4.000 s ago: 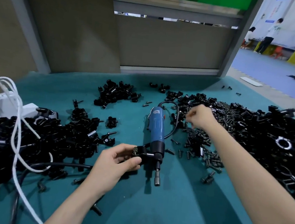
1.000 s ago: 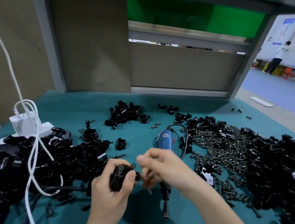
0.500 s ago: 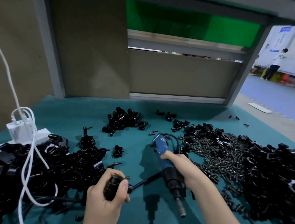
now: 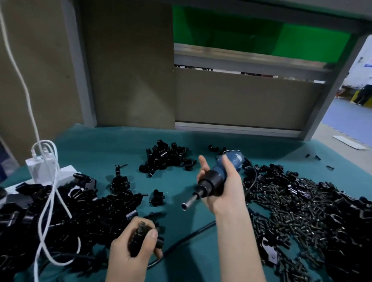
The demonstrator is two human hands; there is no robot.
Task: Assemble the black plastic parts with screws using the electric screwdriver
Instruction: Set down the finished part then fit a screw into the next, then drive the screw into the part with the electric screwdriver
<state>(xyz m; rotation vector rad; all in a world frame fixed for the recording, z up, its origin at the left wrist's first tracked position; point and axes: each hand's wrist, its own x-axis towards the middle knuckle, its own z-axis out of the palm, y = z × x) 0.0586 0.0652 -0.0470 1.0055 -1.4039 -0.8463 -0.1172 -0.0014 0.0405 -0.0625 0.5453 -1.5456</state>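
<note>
- The table (image 4: 103, 151) was covered with a teal mat, and beige panels (image 4: 124, 68) closed off its far side.
- A broad heap of black parts mixed with screws (image 4: 308, 219) filled the right side, just beside the right forearm.
- A second heap of black parts (image 4: 61, 215) crowded the left side, close against the left hand (image 4: 132, 253).
- A white cable (image 4: 48, 207) looped down over that left heap from a white charger (image 4: 41, 168) at the table's left edge.
- A smaller heap of parts (image 4: 168, 157) lay at the back, behind the hands.
- A black cord (image 4: 185, 237) ran across the mat between the two forearms.
- The screwdriver (image 4: 220, 173) had a blue body, a black collar and a metal tip. It was lifted off the mat at the middle of the table, tip slanting down and left.
- The right hand (image 4: 225, 193) had its fingers wrapped round the screwdriver's body.
- The black plastic part (image 4: 138, 238) sat clasped in the left hand, thumb across it, low near the front edge. It was apart from the tip and too blurred for detail.
</note>
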